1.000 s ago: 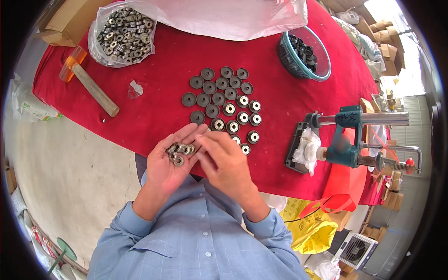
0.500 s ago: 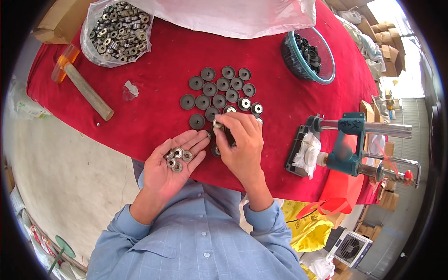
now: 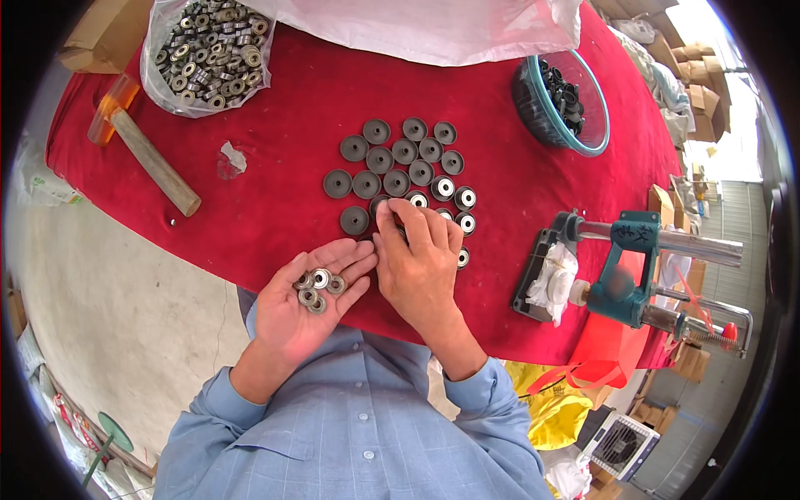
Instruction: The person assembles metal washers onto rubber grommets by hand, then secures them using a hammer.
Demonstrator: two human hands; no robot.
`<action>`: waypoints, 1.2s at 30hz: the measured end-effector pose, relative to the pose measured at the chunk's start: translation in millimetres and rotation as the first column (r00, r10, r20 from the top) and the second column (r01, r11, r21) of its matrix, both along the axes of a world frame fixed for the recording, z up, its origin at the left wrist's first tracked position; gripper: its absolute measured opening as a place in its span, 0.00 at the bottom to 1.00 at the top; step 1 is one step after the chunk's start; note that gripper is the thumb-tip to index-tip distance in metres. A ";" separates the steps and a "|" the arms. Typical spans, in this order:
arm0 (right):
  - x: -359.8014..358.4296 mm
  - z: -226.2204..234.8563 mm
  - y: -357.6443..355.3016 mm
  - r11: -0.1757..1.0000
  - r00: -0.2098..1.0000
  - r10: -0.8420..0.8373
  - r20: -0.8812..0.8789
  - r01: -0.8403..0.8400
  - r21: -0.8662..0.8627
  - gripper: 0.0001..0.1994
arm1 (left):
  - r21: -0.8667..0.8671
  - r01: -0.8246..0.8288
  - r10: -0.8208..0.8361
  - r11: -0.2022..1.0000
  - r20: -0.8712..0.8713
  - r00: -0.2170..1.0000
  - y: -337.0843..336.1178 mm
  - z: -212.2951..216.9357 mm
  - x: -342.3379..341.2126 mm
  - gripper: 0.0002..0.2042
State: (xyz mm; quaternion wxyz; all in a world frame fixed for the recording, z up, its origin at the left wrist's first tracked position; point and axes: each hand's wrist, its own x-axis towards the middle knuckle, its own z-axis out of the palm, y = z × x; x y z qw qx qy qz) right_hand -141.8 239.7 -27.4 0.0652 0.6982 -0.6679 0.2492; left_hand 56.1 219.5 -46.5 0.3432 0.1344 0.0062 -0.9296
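My left hand [image 3: 293,302] is palm up, slightly cupped, and several small silver ball bearings [image 3: 321,278] rest in it. Beside it, my right hand [image 3: 421,271] reaches palm down over the near part of a group of dark round wheels [image 3: 367,184]. Its index fingertip is at a wheel's rim, with the fingers bent together; whatever is between them is hidden beneath the hand. Wheels farther off and to the left show bare hubs. Several at the right, such as one wheel with a bearing [image 3: 465,197], have a shiny bearing in the middle. The hand covers some of the nearer ones.
A clear bag of bearings [image 3: 208,58] and a hammer [image 3: 154,160] lie at the left on the red cloth [image 3: 275,183]. A bowl of black parts [image 3: 602,125] stands at far right, with a green hand press [image 3: 631,267] nearer. White sheeting [image 3: 433,33] covers the far edge.
My right hand has shifted slightly left and lowered to a wheel; the bearing visible at its fingertips earlier is now hidden. More bearing-fitted wheels show at its right. My left hand stays nearly still.
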 end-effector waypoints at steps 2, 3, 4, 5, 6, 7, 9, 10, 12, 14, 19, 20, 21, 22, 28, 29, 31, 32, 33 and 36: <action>0.9 -0.2 2.4 1.000 1.000 -0.014 0.011 0.014 -0.014 0.16 | 0.007 0.000 0.000 1.000 -0.011 1.000 1.1 -1.4 0.6 0.28; 1.6 1.4 0.6 1.000 0.999 -0.017 0.034 0.017 -0.009 0.16 | 0.013 -0.002 0.003 1.000 -0.021 1.000 0.9 -2.3 0.9 0.28; 0.8 2.7 -0.9 1.000 0.999 -0.017 0.034 0.017 -0.013 0.16 | 0.009 -0.002 0.002 1.000 -0.021 1.000 0.7 -2.9 1.2 0.28; -0.8 4.0 -2.3 1.000 0.997 -0.012 0.079 0.011 0.011 0.16 | 0.018 -0.010 0.010 1.000 -0.036 0.999 0.4 -3.3 1.4 0.28; -2.9 5.4 -2.7 0.999 0.993 -0.010 0.121 0.006 0.036 0.15 | 0.028 -0.015 0.017 1.000 -0.053 0.998 0.1 -3.4 1.3 0.28; -6.9 5.3 -2.0 0.999 0.993 -0.011 0.119 0.007 0.032 0.15 | 0.024 -0.014 0.015 1.000 -0.055 0.998 -0.2 -1.6 0.8 0.28; -12.3 3.1 0.9 1.000 0.976 -0.013 0.217 0.012 0.006 0.16 | 0.032 -0.038 0.038 0.999 -0.014 0.999 1.5 4.1 0.1 0.28; -8.9 4.5 4.6 1.000 0.975 -0.008 0.221 0.007 0.007 0.16 | 0.033 -0.043 0.044 0.999 -0.011 0.999 1.7 6.2 -0.5 0.28; 1.3 16.1 18.2 0.996 0.931 0.069 0.359 -0.044 -0.077 0.18 | 0.028 -0.058 0.057 0.998 0.020 0.998 1.3 9.9 -1.8 0.28; 12.2 24.0 28.7 0.994 0.930 0.111 0.349 -0.111 -0.021 0.21 | 0.026 -0.065 0.065 0.998 -0.009 0.998 2.1 5.4 -0.2 0.28; 39.8 6.3 34.9 0.962 0.900 0.255 0.354 -0.275 0.004 0.22 | -0.002 -0.065 0.065 0.998 0.022 0.998 0.5 6.4 -4.2 0.29; 41.3 2.0 35.6 0.962 0.905 0.260 0.338 -0.273 -0.011 0.21 | -0.019 -0.059 0.059 0.998 0.020 0.998 0.4 5.4 -3.6 0.29; 42.6 2.9 34.3 0.964 0.899 0.251 0.359 -0.264 -0.015 0.20 | -0.035 -0.057 0.058 0.998 0.020 0.998 0.6 4.4 -2.2 0.29; 42.4 6.7 32.5 0.964 0.899 0.252 0.359 -0.266 -0.013 0.20 | -0.033 -0.059 0.060 0.998 0.020 0.998 1.3 3.9 0.0 0.29; 18.9 14.7 3.2 0.986 0.913 0.148 0.379 -0.107 -0.127 0.16 | 0.022 -0.104 0.103 0.994 0.062 0.993 -4.4 11.1 15.2 0.28; 16.6 8.9 -2.9 0.987 0.933 0.136 0.333 -0.099 -0.127 0.15 | 0.018 -0.120 0.118 0.993 0.078 0.990 -5.7 10.9 17.8 0.28; 16.6 1.6 -13.0 0.990 0.959 0.106 0.262 -0.077 -0.118 0.14 | 0.013 -0.141 0.139 0.990 0.095 0.986 -8.7 5.3 23.1 0.27; 16.2 -0.5 -14.4 0.990 0.959 0.108 0.262 -0.080 -0.116 0.14 | 0.015 -0.141 0.140 0.990 0.051 0.989 -8.8 -2.8 24.6 0.26; 16.1 -2.9 -15.1 0.993 0.969 0.098 0.226 -0.080 -0.088 0.13 | 0.017 -0.144 0.144 0.989 0.008 0.990 -9.1 -5.6 25.1 0.25; 16.7 -7.6 -14.5 0.995 0.977 0.096 0.188 -0.087 -0.055 0.12 | 0.017 -0.145 0.145 0.989 0.031 0.989 -9.2 -3.7 23.9 0.24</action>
